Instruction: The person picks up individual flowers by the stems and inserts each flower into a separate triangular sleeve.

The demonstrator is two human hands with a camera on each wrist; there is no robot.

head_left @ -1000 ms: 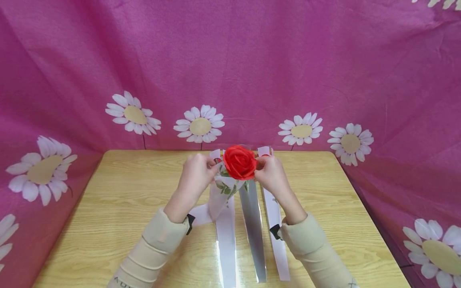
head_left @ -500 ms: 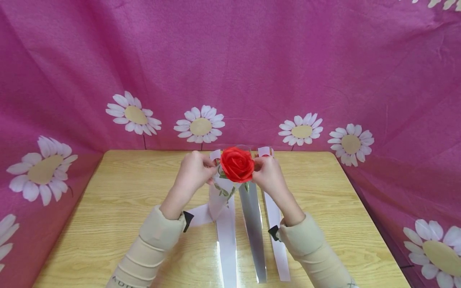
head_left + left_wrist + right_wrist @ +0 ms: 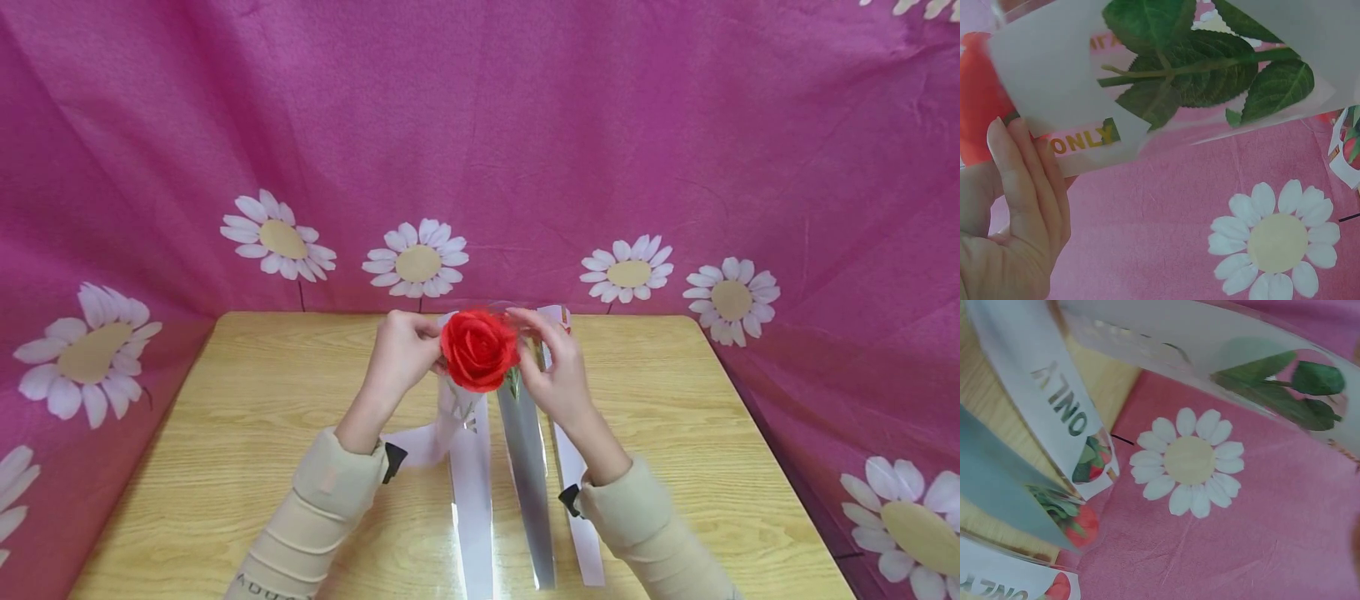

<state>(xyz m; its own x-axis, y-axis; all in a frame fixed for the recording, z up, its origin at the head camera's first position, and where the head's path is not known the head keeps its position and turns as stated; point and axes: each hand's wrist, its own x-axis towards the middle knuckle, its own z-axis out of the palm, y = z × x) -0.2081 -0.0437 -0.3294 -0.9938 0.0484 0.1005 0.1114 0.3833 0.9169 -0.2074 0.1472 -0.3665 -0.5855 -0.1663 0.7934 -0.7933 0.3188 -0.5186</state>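
A red rose point(image 3: 479, 351) with green leaves stands in a translucent wrapping sleeve point(image 3: 1041, 81), raised above the table with its bloom toward the head camera. My left hand point(image 3: 396, 354) pinches the sleeve's upper edge at the bloom's left side. In the left wrist view, gold lettering reading ONLY shows beside the fingers point(image 3: 1032, 181). At the bloom's right side is my right hand point(image 3: 557, 367), its fingers spread apart and the fingertips close to the petals; whether they touch is unclear. The right wrist view barely catches those fingers, while the sleeve point(image 3: 1147, 350) crosses its top.
Beneath the hands, a white sleeve point(image 3: 472, 517), a grey sleeve point(image 3: 528, 483) and another white sleeve point(image 3: 585, 550) lie lengthwise on the wooden table point(image 3: 285, 400). Red roses show at their far ends in the right wrist view. A pink daisy-print cloth point(image 3: 510, 150) surrounds the table.
The bloom has shifted left and slightly nearer, tipping toward the left hand. My right hand has let go of the sleeve's edge and spread its fingers. The left hand keeps its pinch.
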